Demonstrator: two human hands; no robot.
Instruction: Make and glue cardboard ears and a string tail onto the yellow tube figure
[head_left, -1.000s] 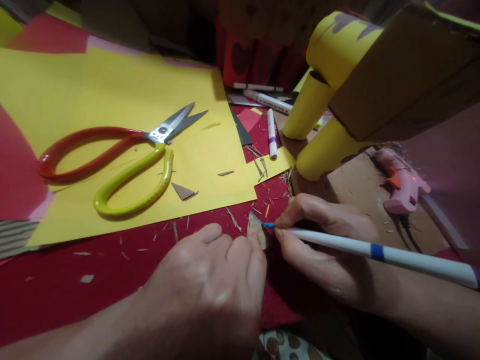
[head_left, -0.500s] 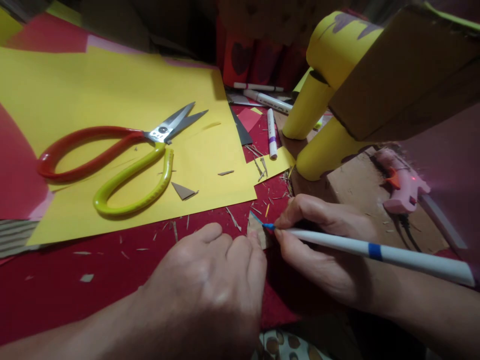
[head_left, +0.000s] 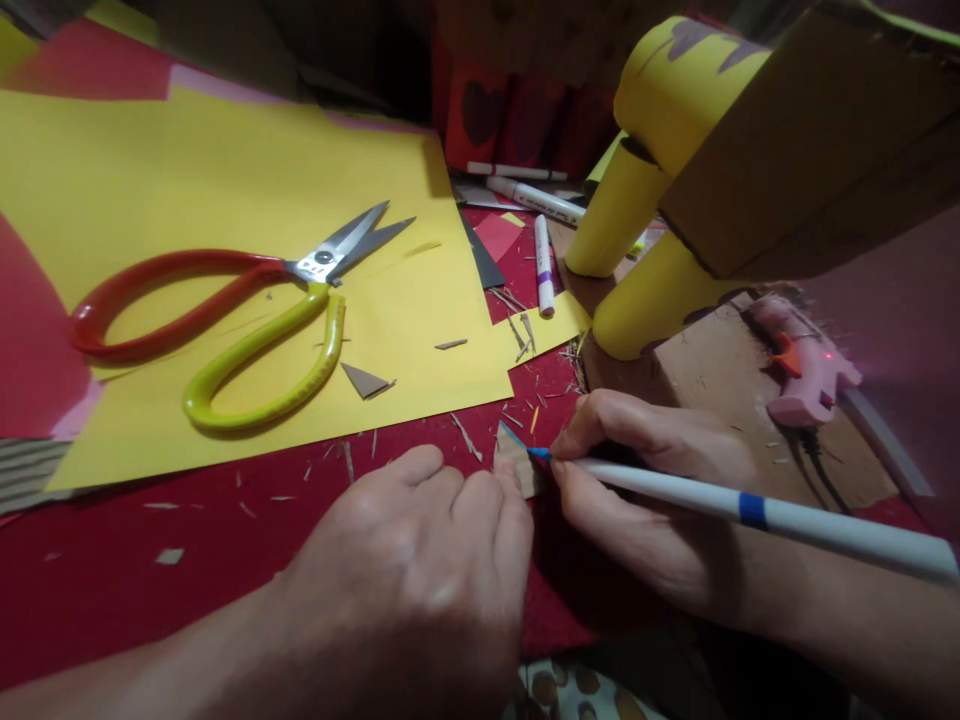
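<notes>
My left hand (head_left: pixel 420 560) is closed, its knuckles up and its fingertips pressed on a small piece of cardboard (head_left: pixel 511 452) on the dark red table surface. A blue edge runs along the upper right side of that piece. In a pinch between thumb and fingers, my right hand (head_left: pixel 637 425) holds a white marker with a blue band (head_left: pixel 675 492). The marker's blue tip touches the edge of the cardboard. To the left, scissors with one red and one yellow handle (head_left: pixel 255 255) lie with blades slightly apart on a yellow sheet (head_left: pixel 420 320).
Cardboard scraps (head_left: pixel 365 381) are scattered about. A purple-banded marker (head_left: pixel 544 265) lies ahead. At the right stand yellow paper tubes (head_left: pixel 615 210) under a cardboard box (head_left: pixel 795 150). A pink glue gun (head_left: pixel 802 370) with a glowing red light rests on a cardboard base (head_left: pixel 720 370).
The marker tip has shifted very slightly to the right along the cardboard edge. My left hand stays in place on the piece. The view has moved a little.
</notes>
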